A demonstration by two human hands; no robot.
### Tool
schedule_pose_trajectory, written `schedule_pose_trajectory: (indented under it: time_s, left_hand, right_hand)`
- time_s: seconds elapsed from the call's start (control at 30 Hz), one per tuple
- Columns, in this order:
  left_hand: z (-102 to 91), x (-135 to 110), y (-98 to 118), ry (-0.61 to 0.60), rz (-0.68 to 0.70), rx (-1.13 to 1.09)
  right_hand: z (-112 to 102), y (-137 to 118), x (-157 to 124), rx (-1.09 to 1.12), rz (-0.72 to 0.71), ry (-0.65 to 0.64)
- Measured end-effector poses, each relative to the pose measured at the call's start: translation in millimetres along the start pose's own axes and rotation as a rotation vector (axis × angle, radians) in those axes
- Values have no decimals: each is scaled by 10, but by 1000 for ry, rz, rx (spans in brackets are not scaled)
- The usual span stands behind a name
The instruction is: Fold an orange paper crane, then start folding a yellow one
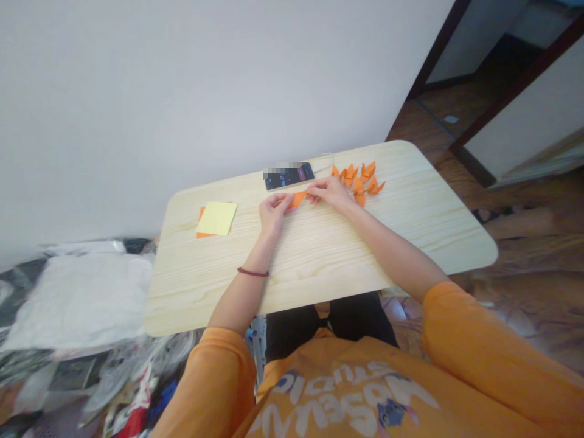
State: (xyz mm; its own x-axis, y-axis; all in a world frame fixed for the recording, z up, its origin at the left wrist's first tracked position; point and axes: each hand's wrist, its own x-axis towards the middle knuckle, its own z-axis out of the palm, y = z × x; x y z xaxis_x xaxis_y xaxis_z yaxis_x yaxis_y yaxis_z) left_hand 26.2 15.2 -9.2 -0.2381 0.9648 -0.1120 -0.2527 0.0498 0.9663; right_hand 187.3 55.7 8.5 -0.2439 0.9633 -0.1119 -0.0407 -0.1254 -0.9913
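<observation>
Between my two hands is a small folded piece of orange paper, held just above the table in front of the phone. My left hand pinches its left end between thumb and fingers. At the other end, the fingertips of my right hand close on the paper's right tip. Several folded orange paper figures with pointed tips sit just right of my right hand, which partly covers some of them. How the held paper is folded is too small to make out.
A phone with a lit screen and a white cable lies at the table's back edge. Yellow paper squares rest over orange paper on the left. The wall stands behind the pale wooden table; bags and clutter lie at lower left.
</observation>
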Motion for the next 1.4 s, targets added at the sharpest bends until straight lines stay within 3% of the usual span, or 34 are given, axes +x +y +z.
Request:
schedule_pose_trajectory:
  time_s: [0.2, 0.67, 0.9, 1.07, 1.17, 1.4]
  left_hand:
    - [-9, 43, -31, 11, 17, -9]
    - [12, 95, -52, -17, 6, 83]
    - [-49, 129, -31, -104, -30, 135]
    - [-35, 117, -1, -101, -22, 194]
    - [-20, 101, 24, -187, 12, 277]
    - [-22, 159, 47, -242, -91, 236]
  right_hand:
    - [32, 70, 19, 149, 14, -20]
    - [65, 151, 69, 70, -134, 4]
    - [24, 172, 122, 130, -126, 84]
    - [3, 155, 130, 92, -87, 28]
    - [6, 135, 120, 74, -92, 1]
    - [35, 111, 96, 48, -128, -2]
